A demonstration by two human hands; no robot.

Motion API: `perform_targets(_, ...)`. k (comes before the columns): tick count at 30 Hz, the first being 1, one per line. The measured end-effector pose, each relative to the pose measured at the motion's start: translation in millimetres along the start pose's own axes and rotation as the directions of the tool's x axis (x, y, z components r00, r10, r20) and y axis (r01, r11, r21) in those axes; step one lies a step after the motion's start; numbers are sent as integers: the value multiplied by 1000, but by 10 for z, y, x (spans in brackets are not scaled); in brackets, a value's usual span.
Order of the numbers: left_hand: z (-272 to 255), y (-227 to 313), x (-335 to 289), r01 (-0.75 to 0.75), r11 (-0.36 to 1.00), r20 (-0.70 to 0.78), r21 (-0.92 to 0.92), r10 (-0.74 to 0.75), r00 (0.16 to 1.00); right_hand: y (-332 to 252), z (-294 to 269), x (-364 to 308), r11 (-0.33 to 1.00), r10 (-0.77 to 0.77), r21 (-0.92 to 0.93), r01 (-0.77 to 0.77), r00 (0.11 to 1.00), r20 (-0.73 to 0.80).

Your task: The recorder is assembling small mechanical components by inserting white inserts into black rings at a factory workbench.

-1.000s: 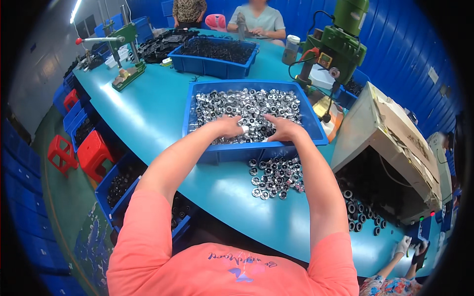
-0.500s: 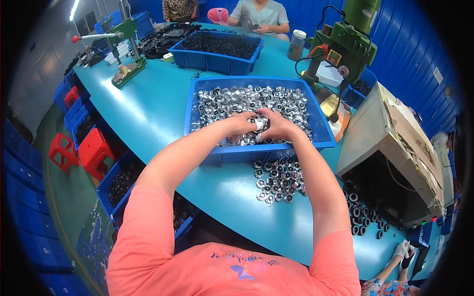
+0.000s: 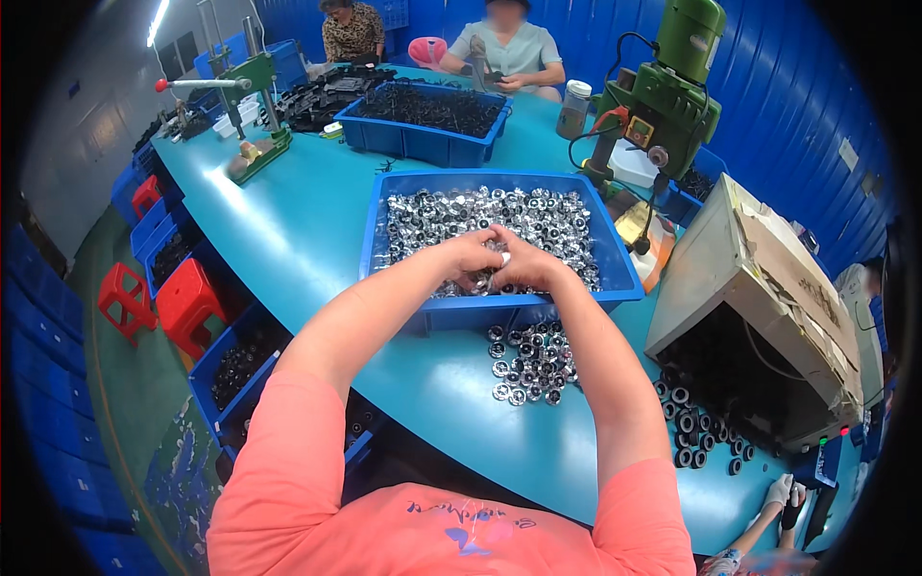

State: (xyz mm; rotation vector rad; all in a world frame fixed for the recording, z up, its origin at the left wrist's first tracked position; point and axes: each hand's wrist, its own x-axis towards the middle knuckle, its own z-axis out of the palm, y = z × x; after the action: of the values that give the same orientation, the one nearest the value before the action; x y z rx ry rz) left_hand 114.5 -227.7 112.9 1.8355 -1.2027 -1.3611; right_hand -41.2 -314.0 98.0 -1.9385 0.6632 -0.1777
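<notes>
In the middle of the frame, shiny parts (image 3: 483, 280) lie between the left hand (image 3: 468, 255) and right hand (image 3: 526, 263), both curled inward, whether gripping I cannot tell.

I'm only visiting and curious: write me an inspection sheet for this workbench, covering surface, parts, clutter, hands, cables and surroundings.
Surface: teal tabletop, glossy, with glare toward the left.
Job's things: blue bin of shiny silver-and-black round parts; a loose cluster lies on the table before it.
Clutter: dark rings beside a pale box-shaped housing; a second bin holds black pieces.
Hands: left hand and right hand close together over the parts, bare; their grip is partly hidden.
Cables: dark cable looping beside the green machine.
Surroundings: two people across the table, a co-worker's gloved hand at lower right, red stools at left.
</notes>
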Motion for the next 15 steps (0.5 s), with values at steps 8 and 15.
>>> perform_targets(8, 292, 493, -329, -372, 928, -221, 31, 369, 903, -301, -228, -387, 949, -164, 234, 212, 964, -208)
perform_targets(15, 1094, 951, -995, -657, 654, -227, 375, 752, 619, -782, -282, -1920, 957, -290, -161, 242, 770, -568)
